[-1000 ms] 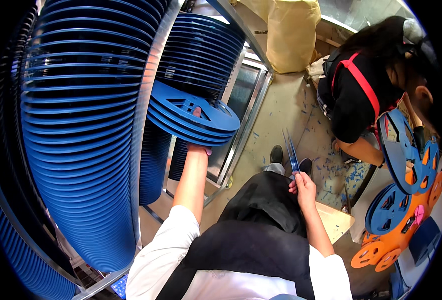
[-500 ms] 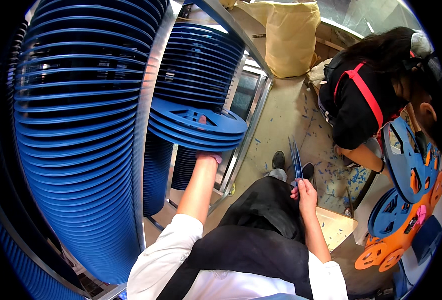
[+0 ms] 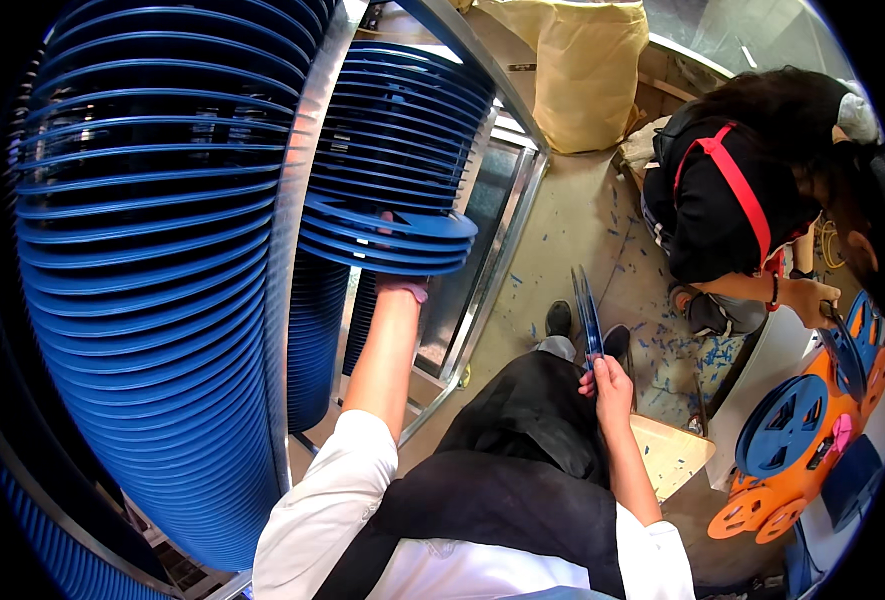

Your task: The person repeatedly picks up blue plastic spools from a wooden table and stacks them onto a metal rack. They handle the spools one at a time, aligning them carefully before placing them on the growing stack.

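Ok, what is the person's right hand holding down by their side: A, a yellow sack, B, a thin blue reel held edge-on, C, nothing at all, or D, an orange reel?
B: the right hand grips a thin blue reel seen edge-on beside the leg, while the left hand reaches under the blue reels on the rack.

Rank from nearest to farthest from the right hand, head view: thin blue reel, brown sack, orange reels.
From the right hand:
1. Thin blue reel: held edge-on in its fingers, just above.
2. Orange reels: lower right, beside the other person.
3. Brown sack: top centre, on the floor far ahead.
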A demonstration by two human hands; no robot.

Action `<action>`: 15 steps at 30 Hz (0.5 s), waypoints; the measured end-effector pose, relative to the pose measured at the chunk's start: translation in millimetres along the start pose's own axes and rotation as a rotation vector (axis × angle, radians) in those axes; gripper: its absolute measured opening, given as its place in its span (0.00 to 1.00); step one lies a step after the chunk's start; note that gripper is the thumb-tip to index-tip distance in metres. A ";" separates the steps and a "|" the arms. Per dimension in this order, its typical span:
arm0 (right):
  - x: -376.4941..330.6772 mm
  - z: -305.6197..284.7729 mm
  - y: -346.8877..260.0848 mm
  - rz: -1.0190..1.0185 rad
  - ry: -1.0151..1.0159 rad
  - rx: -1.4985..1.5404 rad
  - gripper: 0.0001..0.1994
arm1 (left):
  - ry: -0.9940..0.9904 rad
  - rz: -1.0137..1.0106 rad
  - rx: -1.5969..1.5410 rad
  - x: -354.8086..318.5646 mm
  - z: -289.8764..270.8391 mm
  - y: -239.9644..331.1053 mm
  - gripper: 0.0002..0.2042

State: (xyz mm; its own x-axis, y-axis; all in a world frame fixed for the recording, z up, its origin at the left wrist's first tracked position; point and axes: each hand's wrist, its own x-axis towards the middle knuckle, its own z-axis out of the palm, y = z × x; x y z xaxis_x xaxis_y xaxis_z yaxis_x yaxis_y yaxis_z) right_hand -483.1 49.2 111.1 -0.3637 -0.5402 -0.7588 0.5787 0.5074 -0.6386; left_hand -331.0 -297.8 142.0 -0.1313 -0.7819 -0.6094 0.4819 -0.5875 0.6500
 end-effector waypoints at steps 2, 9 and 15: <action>-0.6 -0.2 -0.9 0.008 -0.008 0.008 0.15 | 0.006 0.014 0.012 10.6 4.1 9.9 0.28; -2.1 -1.0 1.0 0.039 0.015 0.048 0.15 | 0.014 0.010 0.008 41.2 11.5 22.5 0.30; -14.5 4.3 -3.5 -0.134 0.116 -0.116 0.17 | 0.070 0.014 0.031 52.7 8.3 24.0 0.32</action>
State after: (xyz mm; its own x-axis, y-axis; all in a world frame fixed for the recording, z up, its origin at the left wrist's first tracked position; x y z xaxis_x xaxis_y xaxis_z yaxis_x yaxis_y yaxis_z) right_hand -476.7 52.3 124.9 -0.5177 -0.5304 -0.6713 0.4341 0.5133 -0.7403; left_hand -333.5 -354.8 129.2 -0.0629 -0.7742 -0.6298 0.4561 -0.5836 0.6718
